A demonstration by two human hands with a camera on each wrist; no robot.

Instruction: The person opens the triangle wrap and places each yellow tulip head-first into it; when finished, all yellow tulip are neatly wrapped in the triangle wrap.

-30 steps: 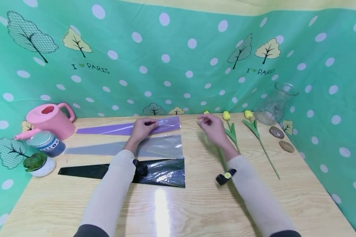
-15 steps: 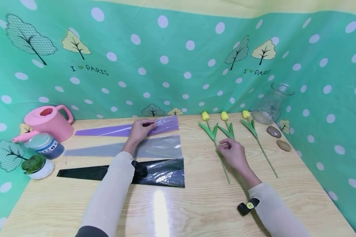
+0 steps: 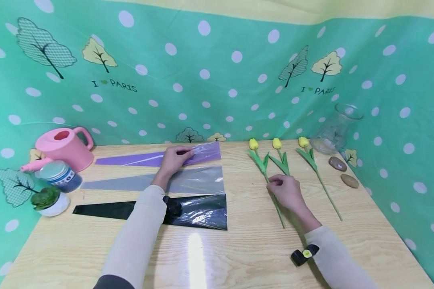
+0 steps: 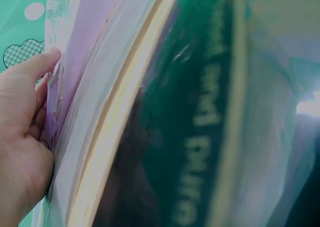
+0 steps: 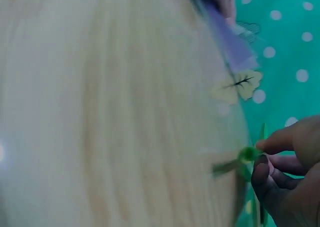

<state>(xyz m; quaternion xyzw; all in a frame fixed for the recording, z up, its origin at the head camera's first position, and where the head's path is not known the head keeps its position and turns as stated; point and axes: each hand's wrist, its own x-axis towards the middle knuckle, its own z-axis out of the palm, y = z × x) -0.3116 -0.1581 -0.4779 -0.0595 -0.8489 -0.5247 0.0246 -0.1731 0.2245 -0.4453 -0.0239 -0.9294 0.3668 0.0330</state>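
Observation:
On the purple flower wrapping sleeve [image 3: 141,159] at the back of the table lies my left hand [image 3: 174,159], its thumb and fingers pinching the clear film near the wide end. In the left wrist view the left hand [image 4: 22,137] shows at that sleeve's edge, fingers partly hidden. A yellow artificial tulip [image 3: 262,165], leftmost of three, has its green stem pinched between the thumb and fingertips of my right hand [image 3: 286,192]. The right wrist view shows the right hand [image 5: 295,172] gripping the stem [image 5: 227,167]. The middle tulip [image 3: 282,162] is partly covered by this hand.
Below the purple sleeve lie a grey sleeve [image 3: 199,180] and a black sleeve [image 3: 202,212]. A third tulip [image 3: 320,180], two stones [image 3: 337,163] and a glass vase [image 3: 332,132] are at right. At left stand a pink watering can [image 3: 66,148], a jar [image 3: 61,176] and a potted succulent [image 3: 50,202].
My right hand has come down and right from above the tulips to the leftmost tulip's stem, and its fingers have closed on it. The left hand has stayed on the purple sleeve.

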